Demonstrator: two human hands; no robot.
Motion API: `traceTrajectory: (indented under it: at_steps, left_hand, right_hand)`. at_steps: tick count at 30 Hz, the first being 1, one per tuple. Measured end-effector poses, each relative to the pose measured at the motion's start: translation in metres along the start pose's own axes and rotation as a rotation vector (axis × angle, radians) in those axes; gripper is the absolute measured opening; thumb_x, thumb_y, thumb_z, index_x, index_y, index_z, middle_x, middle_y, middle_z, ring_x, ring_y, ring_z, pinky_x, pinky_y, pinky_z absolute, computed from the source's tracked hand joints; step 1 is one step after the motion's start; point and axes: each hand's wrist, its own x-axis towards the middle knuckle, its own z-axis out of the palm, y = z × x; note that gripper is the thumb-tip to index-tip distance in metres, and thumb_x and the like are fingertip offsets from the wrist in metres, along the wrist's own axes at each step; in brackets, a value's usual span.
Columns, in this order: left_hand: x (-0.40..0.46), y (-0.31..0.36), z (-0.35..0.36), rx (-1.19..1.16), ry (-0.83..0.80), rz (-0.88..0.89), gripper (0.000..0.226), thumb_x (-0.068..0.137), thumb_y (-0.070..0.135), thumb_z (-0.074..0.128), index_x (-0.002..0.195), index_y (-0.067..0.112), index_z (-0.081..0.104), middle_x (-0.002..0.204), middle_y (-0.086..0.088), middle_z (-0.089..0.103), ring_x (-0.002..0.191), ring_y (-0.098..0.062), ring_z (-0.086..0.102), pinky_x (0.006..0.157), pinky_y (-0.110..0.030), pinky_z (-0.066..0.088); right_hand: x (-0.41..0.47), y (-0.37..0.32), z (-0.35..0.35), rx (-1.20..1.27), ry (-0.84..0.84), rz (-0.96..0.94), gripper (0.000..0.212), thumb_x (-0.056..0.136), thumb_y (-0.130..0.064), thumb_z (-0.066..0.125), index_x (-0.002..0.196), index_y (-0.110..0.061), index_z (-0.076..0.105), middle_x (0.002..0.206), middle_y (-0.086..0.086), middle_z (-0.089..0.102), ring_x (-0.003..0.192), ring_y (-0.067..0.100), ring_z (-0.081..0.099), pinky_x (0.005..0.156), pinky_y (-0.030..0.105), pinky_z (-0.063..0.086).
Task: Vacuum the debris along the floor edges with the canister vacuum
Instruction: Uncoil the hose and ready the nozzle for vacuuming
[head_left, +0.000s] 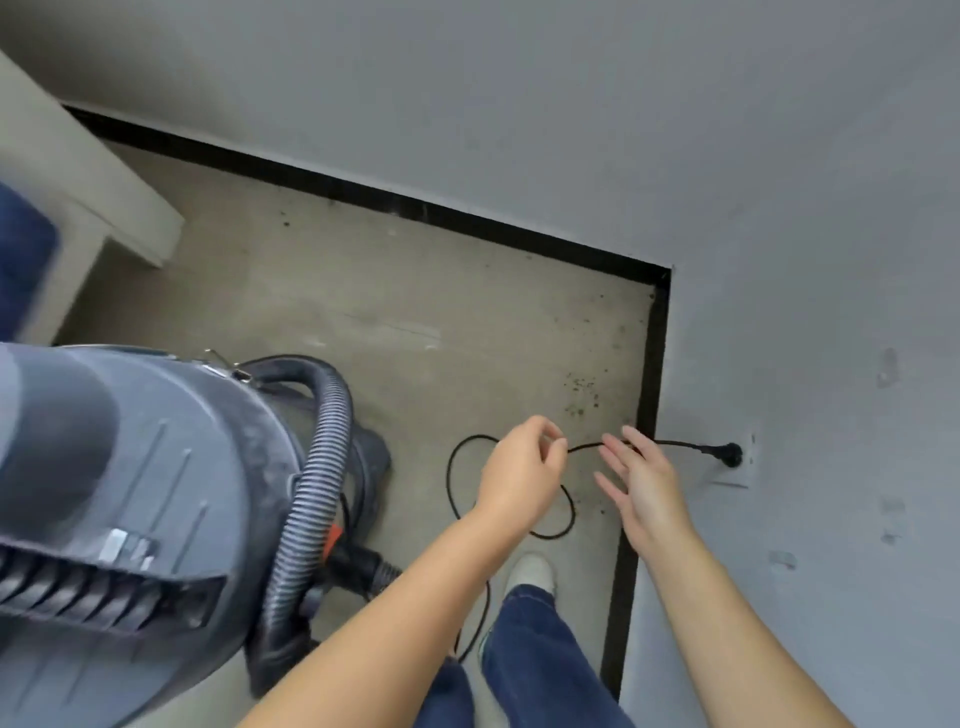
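Concrete floor, matt and scuffed, edged by a black baseboard under grey painted walls. Dark crumbs of debris scattered along the baseboard, just beyond the hands and up toward the corner.

Vacuum: grey rounded plastic drum, dusty, ribbed grey hose looping over its side; sits well left of the grip.

Cord: thin, black, smooth. It loops on the floor below the left hand, then runs taut to the right to a black plug seated in a white wall outlet.

Left hand: arm reaching forward, fingers curled, thumb and fingertips pinching the cord. Narrow grip, holding the cord.

Right hand: palm turned left, fingers straight and spread, relaxed; the cord passes behind the fingers. Whether it touches them cannot be told.

White shoe and blue jeans below the grip. Pale furniture leg far upper left
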Motion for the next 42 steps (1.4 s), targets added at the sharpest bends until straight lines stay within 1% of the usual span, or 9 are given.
traceTrajectory:
  at_steps: [10,18,20,23,26,29,31,34,42]
  left_hand:
    - [-0.146,-0.045,-0.149,-0.011,0.291,-0.102,0.011,0.097,0.019,0.049,0.097,0.016,0.06,0.093,0.004,0.062,0.083,-0.011,0.055,0.073,-0.023,0.04]
    - [-0.177,-0.09,-0.214,0.094,0.445,-0.109,0.018,0.097,0.014,0.046,0.109,0.014,0.06,0.103,0.002,0.058,0.093,-0.016,0.054,0.076,-0.029,0.041]
    - [-0.174,-0.099,-0.227,0.219,0.447,-0.034,0.024,0.096,0.01,0.045,0.116,0.013,0.059,0.109,0.0,0.057,0.102,-0.018,0.051,0.081,-0.03,0.041]
    - [-0.168,-0.121,-0.247,0.581,0.315,0.118,0.039,0.09,0.008,0.049,0.127,0.014,0.058,0.122,-0.004,0.057,0.119,-0.024,0.048,0.11,-0.042,0.03]
    - [-0.166,-0.139,-0.266,0.949,0.103,0.134,0.042,0.092,0.03,0.05,0.133,0.022,0.054,0.132,0.001,0.053,0.132,-0.02,0.04,0.12,-0.043,0.001]
    - [-0.165,-0.146,-0.28,1.108,0.06,0.114,0.052,0.092,0.055,0.047,0.134,0.024,0.05,0.132,0.001,0.052,0.132,-0.021,0.038,0.12,-0.041,0.004]
    - [-0.163,-0.146,-0.283,1.172,0.061,0.144,0.054,0.091,0.061,0.045,0.127,0.023,0.053,0.122,0.0,0.055,0.122,-0.024,0.045,0.115,-0.038,0.016]
    - [-0.156,-0.139,-0.283,1.176,0.065,0.104,0.045,0.093,0.06,0.043,0.115,0.024,0.06,0.108,0.002,0.061,0.108,-0.023,0.048,0.1,-0.033,0.026]
    - [-0.14,-0.139,-0.285,1.129,0.045,0.016,0.041,0.09,0.06,0.048,0.093,0.025,0.068,0.089,0.003,0.067,0.096,-0.021,0.051,0.08,-0.029,0.025]
  right_hand:
    - [-0.139,0.007,0.103,-0.64,-0.373,-0.16,0.046,0.1,-0.014,0.045,0.144,-0.023,0.036,0.13,-0.002,0.054,0.103,0.009,0.055,0.103,0.037,0.044]
    - [-0.177,0.042,0.143,-0.884,-0.564,-0.077,0.048,0.098,-0.022,0.048,0.144,-0.024,0.035,0.13,-0.001,0.053,0.119,0.014,0.05,0.107,0.043,0.042]
    - [-0.177,0.048,0.153,-0.904,-0.57,-0.065,0.05,0.098,-0.022,0.048,0.146,-0.02,0.033,0.122,-0.002,0.054,0.113,0.013,0.052,0.106,0.041,0.044]
    - [-0.175,0.064,0.17,-0.862,-0.541,0.029,0.051,0.097,-0.02,0.05,0.145,-0.012,0.033,0.106,-0.002,0.056,0.096,0.011,0.055,0.097,0.035,0.049]
    - [-0.171,0.092,0.181,-0.815,-0.485,0.095,0.032,0.095,-0.024,0.055,0.122,-0.008,0.051,0.108,0.004,0.06,0.095,0.016,0.057,0.091,0.035,0.051]
    - [-0.173,0.116,0.184,-0.692,-0.278,-0.019,0.017,0.091,-0.022,0.055,0.099,-0.008,0.049,0.082,0.003,0.055,0.068,0.014,0.051,0.065,0.029,0.045]
    - [-0.183,0.134,0.178,-0.575,-0.207,0.026,0.034,0.092,-0.024,0.056,0.119,-0.007,0.045,0.099,0.007,0.057,0.085,0.018,0.056,0.075,0.031,0.046]
    - [-0.2,0.17,0.167,-0.469,-0.37,0.297,0.074,0.091,-0.04,0.06,0.149,-0.014,0.022,0.141,0.005,0.047,0.127,0.026,0.046,0.104,0.039,0.04]
    - [-0.165,0.171,0.165,-0.469,-0.676,0.338,0.063,0.092,-0.032,0.063,0.147,-0.02,0.034,0.141,-0.001,0.051,0.133,0.022,0.043,0.112,0.041,0.028]
